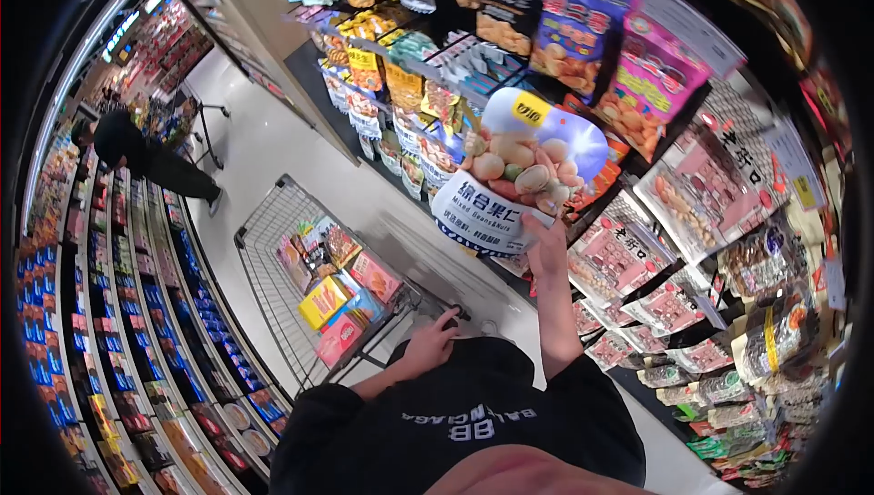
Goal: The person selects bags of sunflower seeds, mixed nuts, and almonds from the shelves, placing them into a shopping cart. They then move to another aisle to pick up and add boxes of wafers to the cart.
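My right hand (548, 247) grips the lower right edge of a bag of mixed beans and nuts (533, 163), held up in front of the snack shelves. The bag is white and blue with a yellow label, and glare brightens its right side. Lower down, my left hand (431, 346) is on the handle of the shopping cart (273, 263), its fingers partly curled and partly hidden. Inside the cart lie a yellow box (324, 302), a red box (340, 338), a pink box (375, 275) and other colourful packages.
Hanging snack bags (583, 22) and pink-and-white packs (710, 181) fill the shelves on my right. Stocked shelves (137, 313) line the left side. Farther down the aisle floor (238, 145), a person in dark clothes (137, 149) bends beside another cart (208, 126).
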`<action>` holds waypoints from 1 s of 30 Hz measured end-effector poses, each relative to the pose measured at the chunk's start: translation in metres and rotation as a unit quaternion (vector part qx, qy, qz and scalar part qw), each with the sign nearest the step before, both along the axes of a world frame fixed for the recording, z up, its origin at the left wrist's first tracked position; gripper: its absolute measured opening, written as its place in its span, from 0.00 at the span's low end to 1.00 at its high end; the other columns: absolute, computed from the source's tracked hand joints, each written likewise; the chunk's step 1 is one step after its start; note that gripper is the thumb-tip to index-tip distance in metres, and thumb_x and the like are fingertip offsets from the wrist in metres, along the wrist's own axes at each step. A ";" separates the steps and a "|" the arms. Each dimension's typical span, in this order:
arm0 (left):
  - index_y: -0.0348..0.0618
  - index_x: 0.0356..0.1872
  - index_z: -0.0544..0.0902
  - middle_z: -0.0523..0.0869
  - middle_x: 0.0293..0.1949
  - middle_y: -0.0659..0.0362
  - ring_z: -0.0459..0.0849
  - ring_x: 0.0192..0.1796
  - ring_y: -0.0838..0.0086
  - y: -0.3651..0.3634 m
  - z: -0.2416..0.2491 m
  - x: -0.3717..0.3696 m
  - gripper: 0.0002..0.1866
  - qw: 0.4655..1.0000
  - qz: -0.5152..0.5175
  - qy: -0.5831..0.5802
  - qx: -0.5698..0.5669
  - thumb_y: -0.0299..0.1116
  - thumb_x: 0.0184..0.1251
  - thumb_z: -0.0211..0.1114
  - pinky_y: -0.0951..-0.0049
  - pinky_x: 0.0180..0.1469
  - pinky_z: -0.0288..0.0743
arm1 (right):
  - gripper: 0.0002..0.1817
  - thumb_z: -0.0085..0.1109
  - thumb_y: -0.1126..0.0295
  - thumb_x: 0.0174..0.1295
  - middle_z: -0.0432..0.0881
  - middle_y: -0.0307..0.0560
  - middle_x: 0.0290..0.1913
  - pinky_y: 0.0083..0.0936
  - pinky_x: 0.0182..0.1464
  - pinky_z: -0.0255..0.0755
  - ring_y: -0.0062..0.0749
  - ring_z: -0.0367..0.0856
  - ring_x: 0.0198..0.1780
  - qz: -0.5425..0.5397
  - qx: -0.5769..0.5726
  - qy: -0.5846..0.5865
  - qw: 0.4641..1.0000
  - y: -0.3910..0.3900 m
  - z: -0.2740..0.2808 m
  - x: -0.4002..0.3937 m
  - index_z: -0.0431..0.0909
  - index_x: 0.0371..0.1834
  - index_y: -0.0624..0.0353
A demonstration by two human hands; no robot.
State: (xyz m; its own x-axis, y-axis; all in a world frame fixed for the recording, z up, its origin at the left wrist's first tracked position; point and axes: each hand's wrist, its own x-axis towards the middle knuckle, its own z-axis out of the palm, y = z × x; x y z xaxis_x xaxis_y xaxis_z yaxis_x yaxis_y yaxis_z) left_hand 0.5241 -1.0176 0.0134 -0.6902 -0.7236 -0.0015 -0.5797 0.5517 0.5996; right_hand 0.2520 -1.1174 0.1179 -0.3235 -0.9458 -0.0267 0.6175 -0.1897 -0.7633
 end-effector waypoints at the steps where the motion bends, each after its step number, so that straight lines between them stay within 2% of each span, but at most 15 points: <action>1: 0.46 0.40 0.78 0.69 0.66 0.55 0.84 0.40 0.57 -0.005 0.000 0.005 0.11 1.000 0.000 0.012 0.011 0.26 0.53 0.62 0.60 0.39 0.79 | 0.16 0.62 0.76 0.60 0.82 0.41 0.47 0.26 0.53 0.72 0.27 0.80 0.49 -0.011 0.001 -0.028 1.000 -0.008 0.002 0.009 0.75 0.52 0.61; 2: 0.45 0.38 0.78 0.70 0.64 0.55 0.84 0.40 0.57 -0.010 0.000 0.009 0.09 1.000 0.002 0.014 0.017 0.26 0.53 0.62 0.59 0.39 0.79 | 0.15 0.62 0.76 0.62 0.82 0.41 0.47 0.26 0.53 0.72 0.27 0.80 0.49 -0.024 0.001 -0.056 0.998 -0.017 0.004 0.017 0.75 0.52 0.61; 6: 0.43 0.31 0.77 0.73 0.60 0.55 0.83 0.40 0.57 -0.040 0.000 0.030 0.05 0.999 0.001 0.027 0.032 0.27 0.52 0.62 0.59 0.39 0.79 | 0.15 0.61 0.74 0.64 0.81 0.39 0.50 0.24 0.54 0.70 0.24 0.78 0.51 -0.034 0.050 0.003 0.998 -0.053 0.023 0.049 0.76 0.53 0.61; 8: 0.41 0.31 0.76 0.73 0.60 0.55 0.83 0.40 0.57 -0.055 0.005 0.044 0.05 0.998 0.000 0.033 0.048 0.26 0.52 0.62 0.59 0.40 0.79 | 0.16 0.62 0.72 0.64 0.80 0.39 0.51 0.23 0.53 0.70 0.23 0.78 0.51 -0.056 0.029 0.093 0.994 -0.086 0.038 0.066 0.77 0.54 0.62; 14: 0.41 0.29 0.77 0.73 0.60 0.55 0.82 0.41 0.57 -0.102 0.004 0.084 0.05 0.995 0.006 0.081 0.058 0.29 0.51 0.62 0.59 0.41 0.79 | 0.15 0.65 0.71 0.62 0.83 0.42 0.45 0.22 0.47 0.73 0.23 0.81 0.43 -0.028 -0.010 0.193 0.981 -0.235 0.094 0.103 0.80 0.50 0.67; 16: 0.41 0.28 0.77 0.73 0.60 0.55 0.82 0.40 0.57 -0.111 0.003 0.097 0.06 0.995 0.009 0.079 0.067 0.31 0.51 0.63 0.59 0.41 0.79 | 0.16 0.67 0.70 0.60 0.84 0.42 0.44 0.22 0.45 0.73 0.23 0.81 0.41 -0.058 -0.066 0.259 0.962 -0.295 0.096 0.109 0.80 0.49 0.67; 19: 0.41 0.28 0.76 0.73 0.61 0.57 0.82 0.41 0.57 -0.129 0.004 0.114 0.09 0.995 0.006 0.065 0.073 0.34 0.51 0.64 0.57 0.41 0.80 | 0.17 0.69 0.71 0.58 0.84 0.43 0.45 0.21 0.46 0.73 0.23 0.81 0.43 -0.105 -0.050 0.324 0.939 -0.355 0.112 0.127 0.80 0.49 0.67; 24: 0.41 0.28 0.77 0.70 0.63 0.58 0.82 0.42 0.58 -0.150 0.007 0.135 0.10 0.996 0.003 0.040 0.076 0.36 0.51 0.65 0.57 0.39 0.80 | 0.17 0.69 0.71 0.57 0.85 0.44 0.41 0.21 0.43 0.74 0.23 0.81 0.40 -0.121 -0.063 0.353 0.926 -0.408 0.137 0.149 0.82 0.46 0.70; 30: 0.39 0.32 0.79 0.69 0.64 0.58 0.82 0.44 0.58 -0.169 0.006 0.149 0.13 0.998 -0.008 0.023 0.059 0.38 0.52 0.64 0.56 0.38 0.81 | 0.19 0.70 0.69 0.57 0.85 0.46 0.43 0.22 0.43 0.74 0.25 0.82 0.40 -0.143 -0.073 0.335 0.928 -0.440 0.157 0.142 0.81 0.46 0.72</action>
State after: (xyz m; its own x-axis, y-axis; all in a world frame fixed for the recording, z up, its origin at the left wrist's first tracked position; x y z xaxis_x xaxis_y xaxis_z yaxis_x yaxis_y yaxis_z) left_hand 0.6730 -1.1866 0.0197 -0.7029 -0.7091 -0.0547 -0.5424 0.4847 0.6862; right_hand 0.3937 -1.5576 0.2748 -0.4596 -0.7967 0.3926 -0.0787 -0.4038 -0.9115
